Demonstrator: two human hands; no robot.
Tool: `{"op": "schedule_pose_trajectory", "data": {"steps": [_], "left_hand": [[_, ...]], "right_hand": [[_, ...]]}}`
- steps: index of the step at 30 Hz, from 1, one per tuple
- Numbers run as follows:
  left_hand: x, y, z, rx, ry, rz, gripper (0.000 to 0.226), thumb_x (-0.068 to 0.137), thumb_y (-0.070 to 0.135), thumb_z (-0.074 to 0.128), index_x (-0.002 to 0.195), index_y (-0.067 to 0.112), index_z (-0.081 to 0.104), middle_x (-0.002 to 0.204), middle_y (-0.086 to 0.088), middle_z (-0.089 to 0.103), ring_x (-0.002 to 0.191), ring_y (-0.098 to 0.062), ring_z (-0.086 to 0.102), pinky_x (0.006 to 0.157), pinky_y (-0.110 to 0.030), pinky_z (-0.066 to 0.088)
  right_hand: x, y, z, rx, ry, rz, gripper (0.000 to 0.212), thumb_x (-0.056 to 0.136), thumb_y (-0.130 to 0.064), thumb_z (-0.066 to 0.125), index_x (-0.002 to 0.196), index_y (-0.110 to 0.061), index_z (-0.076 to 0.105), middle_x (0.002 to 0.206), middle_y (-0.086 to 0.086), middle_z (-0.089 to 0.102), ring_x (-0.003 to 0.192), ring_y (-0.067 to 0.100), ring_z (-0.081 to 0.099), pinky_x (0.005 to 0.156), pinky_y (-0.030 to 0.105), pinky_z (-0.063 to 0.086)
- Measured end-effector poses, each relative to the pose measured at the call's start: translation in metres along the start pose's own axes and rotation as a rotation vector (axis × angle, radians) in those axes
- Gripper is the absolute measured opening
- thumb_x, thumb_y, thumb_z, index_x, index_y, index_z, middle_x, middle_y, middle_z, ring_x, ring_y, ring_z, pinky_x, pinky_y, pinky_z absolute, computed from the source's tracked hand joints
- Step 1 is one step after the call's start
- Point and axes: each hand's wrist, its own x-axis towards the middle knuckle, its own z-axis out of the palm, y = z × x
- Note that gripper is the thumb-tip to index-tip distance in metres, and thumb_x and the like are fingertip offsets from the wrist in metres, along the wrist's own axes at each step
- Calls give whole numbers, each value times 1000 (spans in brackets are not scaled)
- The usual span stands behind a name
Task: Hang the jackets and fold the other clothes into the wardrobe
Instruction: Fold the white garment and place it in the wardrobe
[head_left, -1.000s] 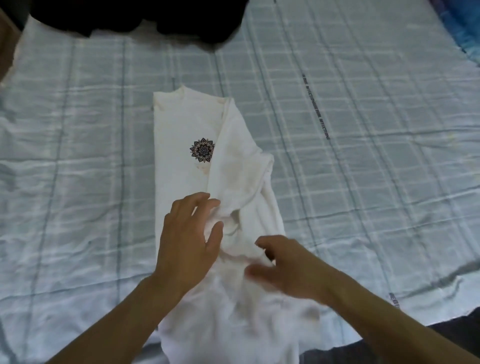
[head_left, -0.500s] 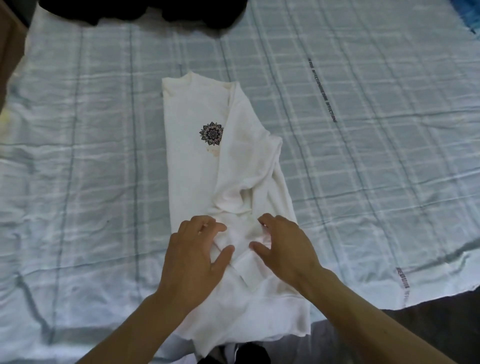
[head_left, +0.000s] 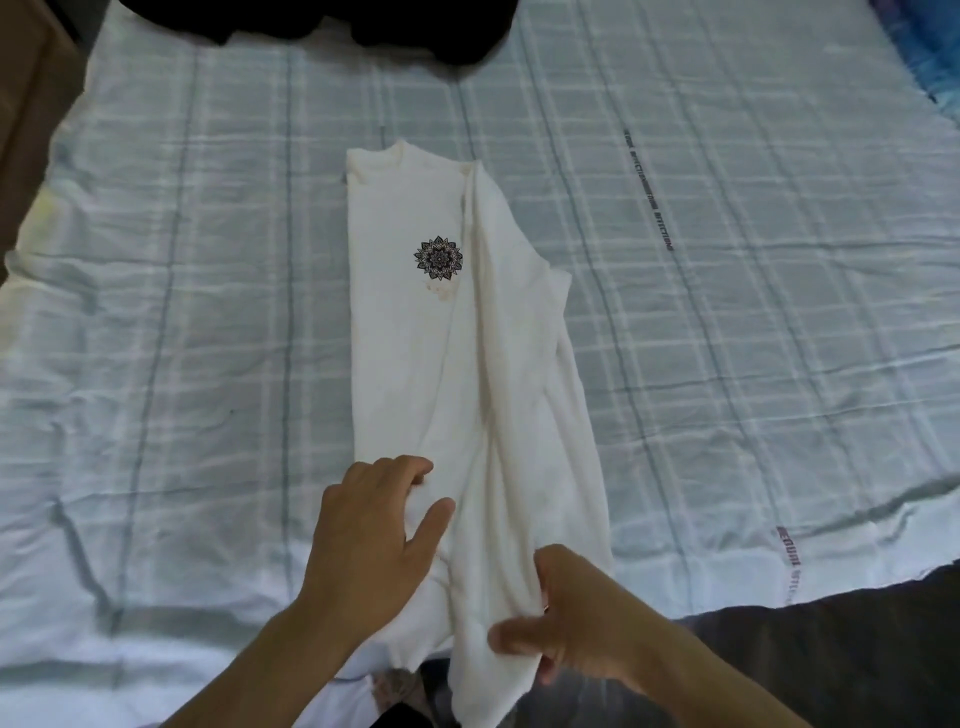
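Head view: a white shirt (head_left: 415, 338) lies folded lengthwise in the middle of the bed (head_left: 727, 364), collar at the far end, with a dark mandala print (head_left: 438, 257) on its chest. The left hand (head_left: 374, 535) rests on its near left part, fingers bent onto the cloth, thumb spread; whether they pinch it cannot be told. The right hand (head_left: 587, 623) grips the shirt's near right edge between thumb and fingers. Dark clothes (head_left: 363, 26) lie at the bed's far edge.
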Motion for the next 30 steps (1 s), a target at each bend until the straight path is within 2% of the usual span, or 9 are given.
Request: {"op": "schedule_pose_trajectory", "data": {"steps": [5, 9, 12, 14, 18, 22, 25, 28, 30], "left_hand": [[-17, 7, 4, 107, -80, 13, 35, 88, 46, 66, 118, 29, 62, 109, 18, 60, 101, -11, 52, 90, -32, 35], [-30, 14, -1, 101, -72, -84, 55, 83, 47, 72, 132, 31, 53, 121, 12, 57, 100, -14, 58, 94, -40, 46], [-37, 16, -2, 81, -110, -227, 80, 79, 47, 76, 144, 32, 32, 102, 7, 60, 88, -17, 62, 90, -37, 51], [-40, 18, 0, 48, -95, -287, 83, 77, 42, 79, 144, 32, 30, 89, 5, 62, 81, -18, 64, 81, -33, 54], [-50, 16, 2, -33, -2, -327, 72, 74, 33, 83, 134, 33, 43, 105, 9, 68, 82, -9, 63, 72, -20, 51], [-64, 14, 0, -286, 75, -383, 67, 72, 30, 86, 125, 40, 46, 115, 9, 65, 92, -8, 67, 80, -27, 58], [-76, 19, 0, -499, 59, -495, 65, 70, 28, 88, 118, 42, 46, 114, 8, 65, 95, -9, 66, 68, -17, 56], [-87, 22, 9, -767, 53, -650, 70, 63, 27, 92, 116, 35, 48, 112, 2, 66, 97, -18, 67, 73, -30, 60], [-96, 21, 18, -760, 24, -656, 68, 66, 20, 90, 119, 29, 47, 110, 3, 66, 93, -15, 67, 64, -20, 55]], "right_hand": [[0, 21, 2, -103, 170, -24, 36, 71, -30, 84, 97, -17, 63, 92, -1, 70, 74, 11, 70, 62, 30, 60], [-3, 34, -3, -275, 429, -84, 44, 72, -49, 79, 100, -24, 57, 92, -7, 66, 81, 11, 64, 79, 34, 57], [-2, 32, -2, -242, 544, -206, 44, 76, -52, 77, 105, -31, 52, 95, -13, 65, 79, 6, 63, 74, 24, 56], [1, 26, 3, -252, 536, -254, 43, 78, -48, 76, 108, -33, 50, 100, -15, 62, 84, 4, 60, 75, 16, 50], [-4, 14, 12, -309, 566, -333, 24, 87, -29, 68, 106, -29, 53, 91, -11, 59, 77, 6, 56, 73, 19, 46], [-33, -3, 10, -392, 825, -469, 20, 83, -13, 68, 96, -27, 62, 80, -11, 58, 68, 4, 55, 66, 22, 49], [-57, -22, 13, -424, 979, -593, 23, 79, -10, 76, 93, -26, 66, 81, -13, 57, 67, 2, 54, 64, 14, 46], [-56, -34, 34, -473, 940, -663, 20, 81, -12, 75, 96, -23, 68, 83, -13, 52, 65, 1, 49, 62, 12, 43], [-46, -34, 52, -496, 780, -623, 22, 86, -16, 68, 107, -23, 65, 91, -9, 55, 74, 6, 53, 71, 25, 51]]}}
